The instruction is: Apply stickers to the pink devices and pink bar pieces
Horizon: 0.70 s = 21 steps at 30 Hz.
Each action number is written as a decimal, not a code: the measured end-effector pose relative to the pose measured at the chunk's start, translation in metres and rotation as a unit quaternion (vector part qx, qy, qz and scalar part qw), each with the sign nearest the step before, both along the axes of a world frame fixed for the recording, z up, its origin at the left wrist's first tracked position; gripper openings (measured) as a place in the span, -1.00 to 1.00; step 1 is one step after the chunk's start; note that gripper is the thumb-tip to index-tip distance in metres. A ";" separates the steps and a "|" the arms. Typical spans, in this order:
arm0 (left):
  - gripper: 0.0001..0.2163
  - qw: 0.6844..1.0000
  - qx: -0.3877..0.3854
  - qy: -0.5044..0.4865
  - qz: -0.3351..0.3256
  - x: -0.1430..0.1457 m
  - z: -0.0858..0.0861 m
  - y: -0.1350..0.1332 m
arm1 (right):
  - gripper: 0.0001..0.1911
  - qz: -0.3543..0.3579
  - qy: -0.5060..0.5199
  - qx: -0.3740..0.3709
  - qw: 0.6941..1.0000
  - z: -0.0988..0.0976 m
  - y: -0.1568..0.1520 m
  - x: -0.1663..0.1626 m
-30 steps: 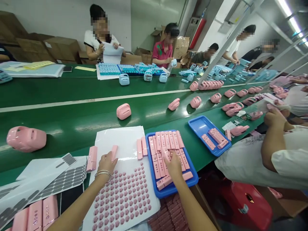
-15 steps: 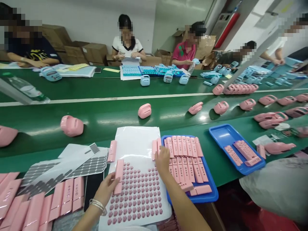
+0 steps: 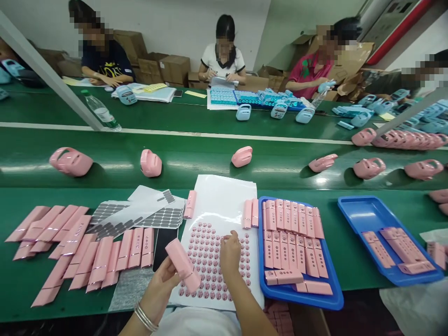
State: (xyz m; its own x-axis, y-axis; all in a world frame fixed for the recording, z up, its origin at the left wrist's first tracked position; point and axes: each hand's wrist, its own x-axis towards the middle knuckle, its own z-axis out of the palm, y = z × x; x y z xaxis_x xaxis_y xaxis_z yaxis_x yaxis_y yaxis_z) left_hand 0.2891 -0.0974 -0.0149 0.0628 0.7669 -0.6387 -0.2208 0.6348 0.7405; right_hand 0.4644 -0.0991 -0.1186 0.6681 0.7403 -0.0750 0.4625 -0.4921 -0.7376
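My left hand (image 3: pixel 161 285) grips a pink plastic casing (image 3: pixel 182 265), long and boxy with a shiny band across it, tilted over the left side of a sticker sheet (image 3: pixel 224 205). Rows of small round pink stickers (image 3: pixel 206 266) cover the lower part of that sheet. Over these rows is my right hand (image 3: pixel 231 252), its fingers pinched together at the sheet; anything between them is too small to make out. Two pink casings (image 3: pixel 247 214) lie at the sheet's right edge, and another pink casing (image 3: pixel 190 204) at its upper left.
Right of the sheet, a blue tray (image 3: pixel 336 298) holds rows of pink casings; a second blue tray (image 3: pixel 353 210) lies farther right. Several loose casings (image 3: pixel 101 263), grey label sheets (image 3: pixel 140 212) and a dark flat object (image 3: pixel 164 242) are leftward. Pink shells (image 3: pixel 241 157) line the green belt; co-workers sit beyond.
My right hand has left the two casings beside the tray and come down-left onto the sticker rows. The casing in my left hand has tilted over. The camera view has shifted left.
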 end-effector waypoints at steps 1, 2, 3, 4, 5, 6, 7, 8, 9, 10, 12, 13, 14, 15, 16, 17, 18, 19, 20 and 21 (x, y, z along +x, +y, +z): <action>-0.52 1.000 0.008 0.006 -0.012 -0.001 0.005 0.000 | -0.67 -0.010 0.013 -0.004 1.000 0.001 0.001 0.000; -0.56 1.000 0.014 0.002 -0.022 -0.003 0.011 0.000 | -0.68 -0.021 0.027 -0.009 0.999 0.002 0.002 -0.001; -0.60 0.999 0.019 -0.014 -0.028 -0.005 0.017 0.000 | -0.70 -0.030 0.042 -0.013 0.999 0.003 0.003 -0.001; -0.64 0.998 0.022 -0.042 -0.028 -0.007 0.023 0.001 | -0.71 -0.039 0.060 -0.016 0.997 0.003 0.004 0.000; -0.65 0.996 0.020 -0.081 -0.024 -0.009 0.028 0.001 | -0.71 -0.046 0.079 -0.019 0.996 0.004 0.004 0.000; -0.64 0.992 0.010 -0.126 -0.023 -0.012 0.033 0.002 | -0.72 -0.054 0.100 -0.022 0.993 0.005 0.005 0.001; -0.63 0.985 -0.007 -0.171 -0.027 -0.014 0.037 0.003 | -0.73 -0.062 0.122 -0.024 0.990 0.006 0.006 0.002; -0.64 0.976 -0.029 -0.212 -0.033 -0.016 0.040 0.003 | -0.74 -0.070 0.142 -0.026 0.987 0.007 0.007 0.004; -0.67 0.968 -0.049 -0.242 -0.040 -0.017 0.041 0.004 | -0.74 -0.078 0.163 -0.026 0.983 0.009 0.008 0.005; -0.72 0.963 -0.064 -0.257 -0.045 -0.018 0.042 0.005 | -0.75 -0.086 0.182 -0.024 0.979 0.011 0.009 0.006; -0.80 0.967 -0.061 -0.243 -0.047 -0.016 0.043 0.006 | -0.73 -0.099 0.226 -0.017 0.969 0.018 0.010 0.008; -0.85 0.972 -0.049 -0.224 -0.044 -0.014 0.042 0.006 | -0.70 -0.104 0.250 -0.012 0.963 0.025 0.010 0.007; -0.91 0.976 -0.038 -0.208 -0.043 -0.012 0.041 0.006 | -0.68 -0.106 0.276 -0.006 0.955 0.033 0.009 0.006; -0.79 0.979 -0.030 -0.199 -0.042 -0.011 0.040 0.006 | -0.66 -0.107 0.301 0.002 0.947 0.044 0.007 0.003; -0.62 0.978 -0.028 -0.201 -0.044 -0.009 0.038 0.005 | -0.64 -0.104 0.324 0.010 0.940 0.057 0.004 -0.001; -0.48 0.976 -0.028 -0.211 -0.049 -0.008 0.036 0.004 | -0.63 -0.097 0.350 0.024 0.932 0.073 0.001 -0.006; -0.39 0.972 -0.029 -0.225 -0.057 -0.006 0.034 0.003 | -0.62 -0.088 0.378 0.041 0.921 0.089 -0.003 -0.011; -0.35 0.968 -0.027 -0.239 -0.069 -0.004 0.033 0.002 | -0.60 -0.076 0.410 0.060 0.907 0.106 -0.007 -0.018; -0.36 0.966 -0.024 -0.245 -0.079 -0.002 0.031 0.000 | -0.58 -0.067 0.454 0.086 0.884 0.123 -0.009 -0.024; -0.39 0.966 -0.020 -0.244 -0.085 0.001 0.030 -0.002 | -0.56 -0.063 0.486 0.105 0.865 0.137 -0.012 -0.030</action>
